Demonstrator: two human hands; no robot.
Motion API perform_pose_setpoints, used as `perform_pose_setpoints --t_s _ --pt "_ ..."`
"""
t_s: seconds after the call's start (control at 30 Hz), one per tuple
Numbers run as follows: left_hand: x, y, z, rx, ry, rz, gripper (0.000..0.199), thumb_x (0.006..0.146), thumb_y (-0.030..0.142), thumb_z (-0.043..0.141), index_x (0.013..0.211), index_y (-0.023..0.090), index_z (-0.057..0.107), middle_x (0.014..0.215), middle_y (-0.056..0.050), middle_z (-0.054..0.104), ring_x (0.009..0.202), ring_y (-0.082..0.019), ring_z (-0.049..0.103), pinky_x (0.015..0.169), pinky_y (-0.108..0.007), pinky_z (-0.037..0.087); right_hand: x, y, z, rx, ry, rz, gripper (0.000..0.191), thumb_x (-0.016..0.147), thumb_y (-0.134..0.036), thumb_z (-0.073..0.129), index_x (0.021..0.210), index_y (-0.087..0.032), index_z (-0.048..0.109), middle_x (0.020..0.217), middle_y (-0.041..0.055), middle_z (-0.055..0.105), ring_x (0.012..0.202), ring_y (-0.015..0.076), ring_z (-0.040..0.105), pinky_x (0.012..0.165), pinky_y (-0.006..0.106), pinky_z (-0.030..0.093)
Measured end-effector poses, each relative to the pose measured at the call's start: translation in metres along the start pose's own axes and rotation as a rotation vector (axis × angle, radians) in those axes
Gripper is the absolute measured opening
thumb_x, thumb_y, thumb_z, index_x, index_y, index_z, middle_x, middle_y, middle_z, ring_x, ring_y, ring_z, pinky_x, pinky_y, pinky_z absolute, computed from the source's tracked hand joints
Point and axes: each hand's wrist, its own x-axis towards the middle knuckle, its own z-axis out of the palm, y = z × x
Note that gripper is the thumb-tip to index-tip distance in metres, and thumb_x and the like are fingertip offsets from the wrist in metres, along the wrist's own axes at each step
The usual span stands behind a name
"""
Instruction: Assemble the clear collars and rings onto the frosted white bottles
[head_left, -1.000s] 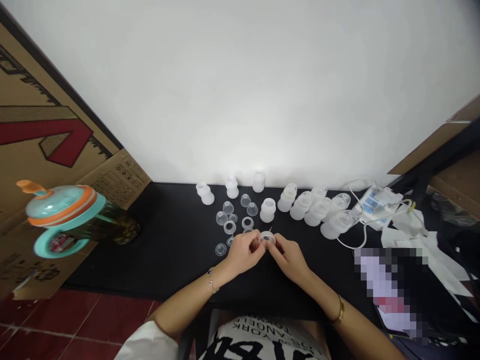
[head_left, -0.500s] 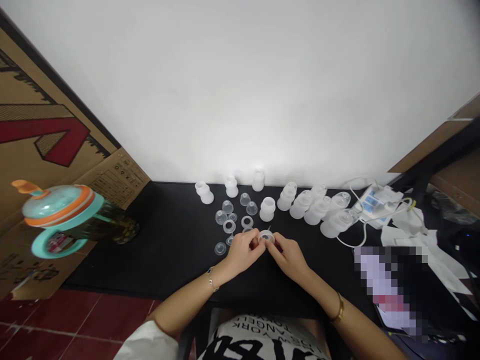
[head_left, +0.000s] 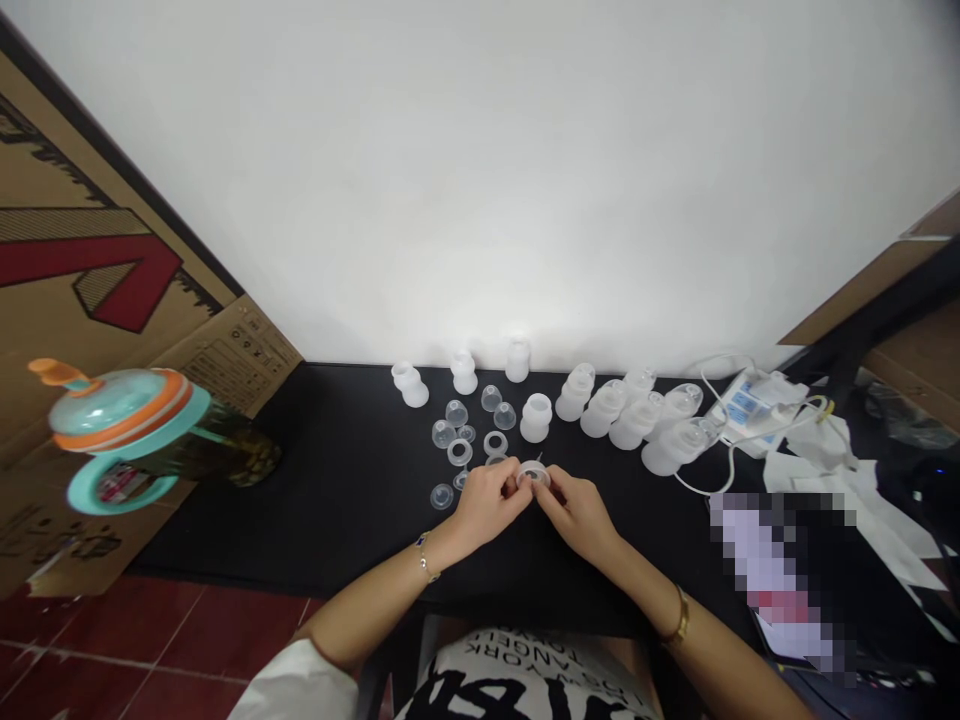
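Between my two hands is a translucent ring (head_left: pixel 533 471) with a nipple tip pointing away from me. My left hand (head_left: pixel 487 500) pinches its left side, and my right hand (head_left: pixel 579 512) pinches its right side. Just beyond them an open white bottle (head_left: pixel 536 419) stands upright. To the left of my left hand lie loose rings (head_left: pixel 460 453), clear dome caps (head_left: pixel 457 413) and clear nipples (head_left: pixel 442 496); some are partly hidden by that hand. Several capped bottles (head_left: pixel 602 408) stand in a group at the right.
Three open white bottles (head_left: pixel 464 373) stand along the wall. A large teal-lidded drink cup (head_left: pixel 135 430) is at the left by a cardboard box (head_left: pixel 67 250). On the right are a power strip (head_left: pixel 750 410), cables, crumpled paper (head_left: pixel 862 500) and a blurred-out device (head_left: pixel 780 580).
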Motion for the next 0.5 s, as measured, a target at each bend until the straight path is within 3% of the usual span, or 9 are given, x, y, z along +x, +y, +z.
perform_pose_setpoints --t_s 0.5 --pt "0.0003 0.0001 0.0014 0.002 -0.003 -0.005 0.033 0.09 0.033 0.05 0.064 0.021 0.033 0.055 0.006 0.038 0.051 -0.01 0.035 0.056 -0.027 0.023 -0.0002 0.0009 0.0004 0.027 -0.009 0.008 0.038 0.1 -0.043 0.046 0.068 -0.024 0.036 0.054 -0.0049 0.044 0.048 0.0117 0.042 0.05 0.026 0.025"
